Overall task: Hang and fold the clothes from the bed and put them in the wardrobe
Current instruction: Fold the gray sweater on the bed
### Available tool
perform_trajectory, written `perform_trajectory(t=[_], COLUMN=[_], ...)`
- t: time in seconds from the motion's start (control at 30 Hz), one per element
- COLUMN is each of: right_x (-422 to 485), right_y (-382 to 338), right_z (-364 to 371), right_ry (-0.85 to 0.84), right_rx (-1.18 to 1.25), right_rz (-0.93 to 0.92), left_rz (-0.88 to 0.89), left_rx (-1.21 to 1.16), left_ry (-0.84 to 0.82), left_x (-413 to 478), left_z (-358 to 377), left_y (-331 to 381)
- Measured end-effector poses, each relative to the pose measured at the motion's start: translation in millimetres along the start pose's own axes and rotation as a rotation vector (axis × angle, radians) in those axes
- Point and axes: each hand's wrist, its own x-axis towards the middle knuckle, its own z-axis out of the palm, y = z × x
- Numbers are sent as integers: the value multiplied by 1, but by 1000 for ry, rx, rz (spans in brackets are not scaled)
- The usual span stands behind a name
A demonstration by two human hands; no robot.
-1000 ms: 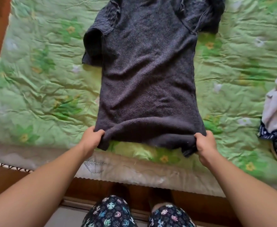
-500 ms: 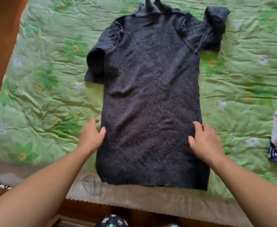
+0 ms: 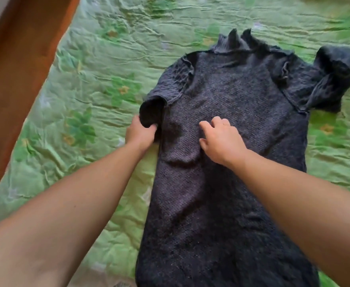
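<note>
Two hands work a dark knit top point(image 3: 232, 162) lying flat, neck away from the person, on the green quilted bed point(image 3: 87, 100). Left hand point(image 3: 141, 134) pinches the cuff of the near sleeve point(image 3: 155, 108) between thumb and fingers; right hand point(image 3: 221, 139), loosely open, presses the chest panel beside it. Good practice, in judgement: anchor the body while drawing the sleeve across, keeping the fold line straight; the far sleeve point(image 3: 331, 83), bunched, needs smoothing first.

The sweater point(image 3: 242, 125) is dark, coarse, matt knit cloth. The bedspread point(image 3: 87, 83) is crinkled green cloth with a slight sheen. The bed frame point(image 3: 21, 65) is smooth brown wood.
</note>
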Motion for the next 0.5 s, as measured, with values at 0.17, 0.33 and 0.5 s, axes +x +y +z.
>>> perform_trajectory(t=[0.17,0.33,0.5], right_x=[43,80,111], right_y=[-13,-22,-34], right_z=[-15,-40,-62], right_ry=[1,4,71], right_rx=[201,309,441], right_rz=[63,61,98], left_rz=[85,86,594], left_rx=[146,-173,-226], left_ry=[250,538,483], left_x=[38,82,64], left_z=[-21,-85,-114], left_y=[14,71,80])
